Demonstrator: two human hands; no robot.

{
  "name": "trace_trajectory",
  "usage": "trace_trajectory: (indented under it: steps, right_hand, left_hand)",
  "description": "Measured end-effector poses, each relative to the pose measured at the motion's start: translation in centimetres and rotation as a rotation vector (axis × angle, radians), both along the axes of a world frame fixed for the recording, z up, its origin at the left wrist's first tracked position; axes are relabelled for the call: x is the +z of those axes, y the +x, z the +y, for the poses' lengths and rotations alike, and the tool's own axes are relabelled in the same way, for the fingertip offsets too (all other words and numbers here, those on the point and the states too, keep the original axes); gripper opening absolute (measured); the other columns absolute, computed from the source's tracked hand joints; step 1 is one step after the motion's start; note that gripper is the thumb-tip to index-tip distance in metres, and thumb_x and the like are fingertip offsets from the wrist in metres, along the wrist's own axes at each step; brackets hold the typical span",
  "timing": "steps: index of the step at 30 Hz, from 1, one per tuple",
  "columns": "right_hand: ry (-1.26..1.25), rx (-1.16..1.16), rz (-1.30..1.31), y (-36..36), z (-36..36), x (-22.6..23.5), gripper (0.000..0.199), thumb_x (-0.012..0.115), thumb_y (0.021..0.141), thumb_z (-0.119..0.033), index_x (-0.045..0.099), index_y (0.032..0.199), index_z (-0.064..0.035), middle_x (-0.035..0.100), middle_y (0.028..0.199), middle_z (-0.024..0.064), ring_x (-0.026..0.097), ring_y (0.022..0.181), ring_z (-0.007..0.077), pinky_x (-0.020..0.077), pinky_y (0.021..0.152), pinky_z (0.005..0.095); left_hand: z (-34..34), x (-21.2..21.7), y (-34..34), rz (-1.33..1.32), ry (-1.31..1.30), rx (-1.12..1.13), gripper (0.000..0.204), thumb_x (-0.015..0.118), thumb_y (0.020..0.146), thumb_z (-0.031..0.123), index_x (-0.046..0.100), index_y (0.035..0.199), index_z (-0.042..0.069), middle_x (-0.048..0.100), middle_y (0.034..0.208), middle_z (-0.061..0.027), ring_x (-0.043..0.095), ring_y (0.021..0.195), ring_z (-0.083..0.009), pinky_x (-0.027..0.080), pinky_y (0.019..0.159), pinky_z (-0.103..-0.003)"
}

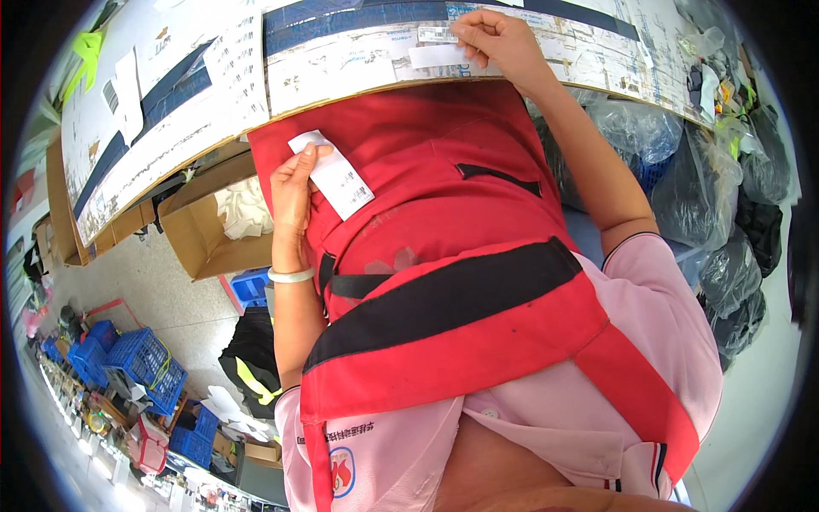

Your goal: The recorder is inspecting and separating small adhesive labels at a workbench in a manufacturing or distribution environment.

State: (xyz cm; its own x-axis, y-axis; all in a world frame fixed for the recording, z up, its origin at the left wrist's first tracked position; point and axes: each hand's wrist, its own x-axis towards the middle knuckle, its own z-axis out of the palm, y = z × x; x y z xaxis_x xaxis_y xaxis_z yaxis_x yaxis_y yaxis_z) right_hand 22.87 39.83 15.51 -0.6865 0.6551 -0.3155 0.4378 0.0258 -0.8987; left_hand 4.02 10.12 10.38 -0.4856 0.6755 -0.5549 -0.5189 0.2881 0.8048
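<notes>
My left hand (294, 183) is closed on a white label strip (343, 179), gripping it between thumb and fingers in front of my red apron (401, 162). Small dark print shows near the strip's lower end. Over the worn, taped tabletop (341, 72), the fingers of my right hand (505, 49) are pinched together at the right end of a small printed label (435, 34). A blank white paper strip (438, 57) lies just below that label, close to the table's near edge. The fingertips partly cover the label's end.
An open cardboard box (200, 235) with white material inside stands below the table at left. Blue plastic crates (145, 367) are on the floor farther left. Filled plastic bags (691, 188) crowd the right side. Another printed paper (128, 98) rests on the table's left part.
</notes>
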Motion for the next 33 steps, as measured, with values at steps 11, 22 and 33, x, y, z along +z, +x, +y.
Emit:
trace_trajectory:
  steps: [11, 22, 33]
  right_hand:
    - [-0.076, 0.037, 0.049, 0.6, -0.41, -1.07, 0.019, 0.062, 0.089, -0.021, 0.064, 0.096, -0.0028, 0.062, 0.076, 0.0001, 0.054, 0.061, 0.0041, 0.0453, 0.052, 0.0176]
    - [-0.108, 0.066, 0.011, 0.28, -0.46, -1.17, 0.017, 0.061, 0.09, -0.02, 0.064, 0.094, -0.0035, 0.061, 0.075, -0.0007, 0.053, 0.06, 0.0041, 0.0456, 0.052, 0.0173]
    - [-0.096, 0.079, -0.006, 0.08, -0.44, -1.12, 0.018, 0.062, 0.089, -0.02, 0.064, 0.094, -0.0032, 0.062, 0.075, -0.0001, 0.054, 0.06, 0.0042, 0.0462, 0.052, 0.0174]
  left_hand:
    - [0.05, -0.2, -0.19, -0.059, 0.023, 0.022, 0.03, 0.057, 0.093, 0.025, 0.068, 0.096, -0.003, 0.068, 0.082, -0.0087, 0.064, 0.067, -0.0126, 0.053, 0.062, -0.023]
    - [0.11, -0.3, -0.37, -0.078, 0.017, 0.04, 0.03, 0.056, 0.094, 0.024, 0.067, 0.098, -0.003, 0.068, 0.085, -0.0093, 0.065, 0.07, -0.0138, 0.056, 0.063, -0.025]
    - [0.03, -0.29, -0.53, -0.09, 0.021, 0.036, 0.03, 0.056, 0.093, 0.024, 0.067, 0.098, -0.004, 0.068, 0.087, -0.0104, 0.066, 0.071, -0.0149, 0.056, 0.065, -0.026]
